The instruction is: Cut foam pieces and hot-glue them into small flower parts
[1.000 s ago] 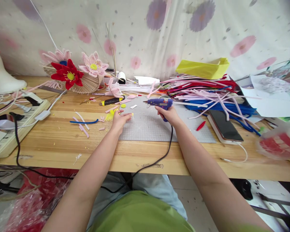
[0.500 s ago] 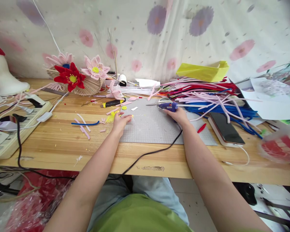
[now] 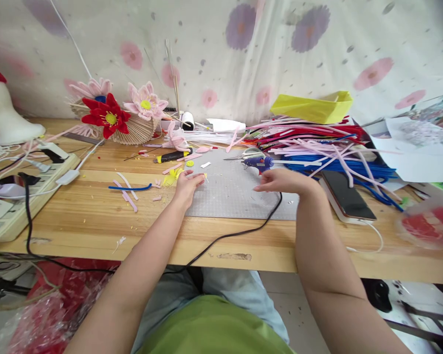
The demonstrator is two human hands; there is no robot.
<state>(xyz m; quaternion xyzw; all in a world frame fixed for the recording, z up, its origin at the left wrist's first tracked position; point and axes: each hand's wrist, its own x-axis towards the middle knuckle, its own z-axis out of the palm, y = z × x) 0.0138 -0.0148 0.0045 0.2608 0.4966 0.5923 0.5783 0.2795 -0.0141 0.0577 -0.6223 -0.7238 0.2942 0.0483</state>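
Note:
My left hand (image 3: 186, 189) is over the left part of the grey cutting mat (image 3: 236, 199), its fingertips pinched on a tiny thin white piece with a yellow tip (image 3: 205, 176). Beside that hand are a scrap of yellow fuzzy material (image 3: 172, 177) and a small yellow disc (image 3: 189, 163). My right hand (image 3: 280, 181) hovers over the mat's right side, fingers stretched out to the left and holding nothing. Just beyond it lies a blue glue gun (image 3: 259, 162) with a white glue stick at its back. Scissors (image 3: 248, 153) are behind the glue gun.
Pink and blue pipe cleaners (image 3: 339, 164) are heaped at the right, near a phone (image 3: 349, 194). A black cord (image 3: 225, 235) crosses the front. Fuzzy flowers (image 3: 109, 118) stand at back left, a power strip (image 3: 64, 172) at left. A yellow-and-black cutter (image 3: 173, 156) lies behind the mat.
My right hand has let go of the glue gun and drawn back from it toward me, its wrist now bent. My left hand keeps its pinch and has shifted slightly right.

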